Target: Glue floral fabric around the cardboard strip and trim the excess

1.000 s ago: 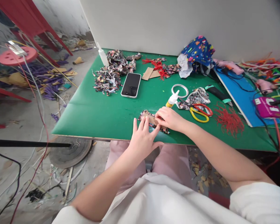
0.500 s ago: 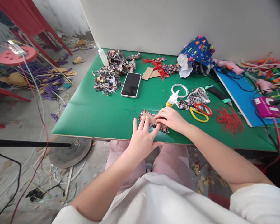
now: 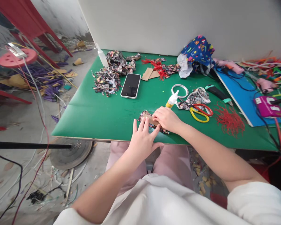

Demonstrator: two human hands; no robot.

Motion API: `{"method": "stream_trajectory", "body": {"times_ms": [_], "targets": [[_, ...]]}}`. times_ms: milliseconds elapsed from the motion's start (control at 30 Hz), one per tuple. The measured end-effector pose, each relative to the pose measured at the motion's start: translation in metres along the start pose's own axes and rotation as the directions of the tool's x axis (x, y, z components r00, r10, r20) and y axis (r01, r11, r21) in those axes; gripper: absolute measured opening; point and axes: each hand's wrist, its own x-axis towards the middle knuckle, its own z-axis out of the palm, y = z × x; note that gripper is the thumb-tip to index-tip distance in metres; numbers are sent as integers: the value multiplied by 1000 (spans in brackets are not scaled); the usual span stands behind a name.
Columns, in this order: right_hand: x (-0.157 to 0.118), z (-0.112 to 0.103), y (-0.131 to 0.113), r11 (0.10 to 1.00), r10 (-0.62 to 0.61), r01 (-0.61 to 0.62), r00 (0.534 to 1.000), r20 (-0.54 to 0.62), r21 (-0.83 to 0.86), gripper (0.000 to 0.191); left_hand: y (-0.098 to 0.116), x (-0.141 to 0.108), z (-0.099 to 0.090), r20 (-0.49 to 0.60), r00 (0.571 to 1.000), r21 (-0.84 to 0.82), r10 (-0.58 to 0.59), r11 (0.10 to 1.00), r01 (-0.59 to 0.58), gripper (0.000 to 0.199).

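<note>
Near the table's front edge lies a dark patterned cloth piece (image 3: 142,114) with a brown cardboard strip (image 3: 150,120) on top. My left hand (image 3: 144,140) rests its spread fingertips on the cardboard and cloth from the front. Over the strip's right part, my right hand (image 3: 168,119) has its fingers bent and pressed together; what they hold, if anything, is hidden beneath them. A yellow and white glue bottle (image 3: 172,100) stands just behind my right hand. Scissors with red and yellow handles (image 3: 200,113) lie to the right, beside a crumpled patterned cloth (image 3: 199,96).
A phone (image 3: 130,85), a heap of cloth scraps (image 3: 107,78) and a clear bottle (image 3: 103,58) are at the back left. Farther right are a tape ring (image 3: 179,85), a cutter (image 3: 217,94), red threads (image 3: 229,120), a blue board (image 3: 239,97) and cables.
My right hand has shifted slightly left along the cardboard, and its fingers have drawn closer together. My left hand stays in the same place.
</note>
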Motion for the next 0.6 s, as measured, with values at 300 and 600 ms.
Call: {"method": "stream_trajectory", "body": {"times_ms": [300, 600], "targets": [[-12, -24, -14, 938, 238, -152, 936, -260, 312, 11, -1, 0, -4, -7, 1000, 16, 9, 1000, -9, 66], [-99, -33, 37, 887, 402, -454, 848, -345, -82, 20, -4, 7, -7, -45, 999, 6, 12, 1000, -12, 71]]}}
